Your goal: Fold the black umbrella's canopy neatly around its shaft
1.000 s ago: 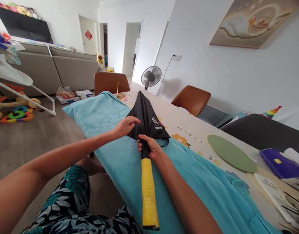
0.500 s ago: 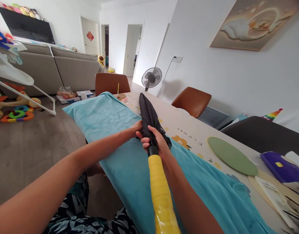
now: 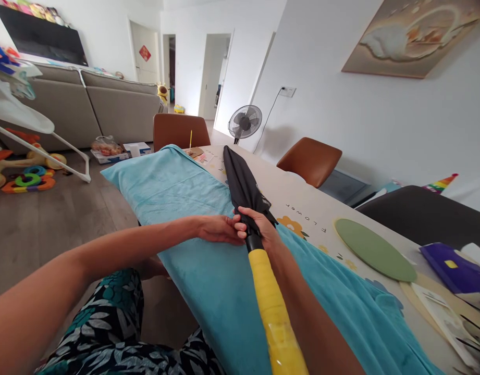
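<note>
A folded black umbrella (image 3: 242, 179) lies lengthwise before me, its tip pointing away and its handle (image 3: 273, 304) wrapped in glossy yellow tape. My right hand (image 3: 259, 226) is closed around the gathered black cloth just above the handle. Against the left side of that same spot, my left hand (image 3: 222, 229) has its fingers bent in on the umbrella, touching my right fingers; its fingertips are partly hidden. Below both hands a turquoise cloth-covered board or cushion (image 3: 173, 182) spreads along the near side of the table.
The pale table (image 3: 302, 195) has printed flowers and lettering. On its right lie a green oval mat (image 3: 374, 250) and a purple packet (image 3: 453, 265). Brown chairs (image 3: 310, 161) and a fan (image 3: 245, 122) stand beyond. Toys (image 3: 28, 179) and a white-framed seat (image 3: 21, 112) are on the floor at left.
My left hand has slid down the umbrella toward me, from the cloth's side to beside my right hand. The handle end has swung slightly right.
</note>
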`<state>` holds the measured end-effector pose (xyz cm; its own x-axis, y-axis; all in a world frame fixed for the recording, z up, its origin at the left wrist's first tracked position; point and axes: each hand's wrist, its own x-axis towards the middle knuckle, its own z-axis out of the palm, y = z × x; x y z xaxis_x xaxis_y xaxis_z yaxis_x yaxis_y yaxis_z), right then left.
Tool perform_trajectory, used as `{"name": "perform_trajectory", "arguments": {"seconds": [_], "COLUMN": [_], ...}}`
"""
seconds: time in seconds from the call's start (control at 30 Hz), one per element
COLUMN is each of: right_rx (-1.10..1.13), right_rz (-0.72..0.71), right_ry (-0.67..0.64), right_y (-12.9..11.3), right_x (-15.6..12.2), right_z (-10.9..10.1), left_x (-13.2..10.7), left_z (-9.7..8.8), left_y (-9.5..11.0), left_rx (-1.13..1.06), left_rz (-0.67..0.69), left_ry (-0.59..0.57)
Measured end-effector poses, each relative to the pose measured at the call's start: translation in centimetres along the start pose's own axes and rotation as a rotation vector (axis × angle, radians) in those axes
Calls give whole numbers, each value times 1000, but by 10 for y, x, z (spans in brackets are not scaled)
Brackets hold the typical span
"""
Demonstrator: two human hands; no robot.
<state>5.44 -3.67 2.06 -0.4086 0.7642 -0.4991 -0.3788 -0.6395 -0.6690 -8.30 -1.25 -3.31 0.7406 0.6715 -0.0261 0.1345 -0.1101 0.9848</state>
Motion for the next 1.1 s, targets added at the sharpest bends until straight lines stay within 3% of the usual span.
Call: {"name": "perform_trajectory", "arguments": {"seconds": [0.1,0.17,0.2,0.3,0.37,0.43,0.57,0.67,0.77,0.93,1.0,1.1], "right_rx": [-101,-175,-191,-175,-172,-184,-197,-196,-189,-202,-204,-192], "right_rz": [39,11,-18,-66,-86,-108,-128,-126,-115,-116,-109,-92], "right_ry": [68,144,169,160,150,153,148,133,118,111,120,132], "right_y": [16,29,33,39,39,38,39,40,39,39,38,37], "right_x": [16,25,27,30,29,28,28,28,29,32,32,31], "right_z": [-8,-9,-9,-8,-8,-8,-10,-11,-13,-14,-13,-12], "left_x": [-19,-32,-35,-19,9,45,107,130,136,132,128,117], "left_z": [-25,-48,-59,-78,-76,-64,-30,-15,-16,-35,-39,-40], "left_y": [12,28,38,67,80,85,80,72,65,59,61,69], "left_rx": [-147,-47,4,116,252,489,943,1086,1034,1009,1061,1107], "left_rz": [-245,-367,-379,-209,-99,-23,-79,-207,-273,-208,-93,104], "left_ry": [-352,-455,-421,-91,80,154,62,23,-38,-86,-41,171]}}
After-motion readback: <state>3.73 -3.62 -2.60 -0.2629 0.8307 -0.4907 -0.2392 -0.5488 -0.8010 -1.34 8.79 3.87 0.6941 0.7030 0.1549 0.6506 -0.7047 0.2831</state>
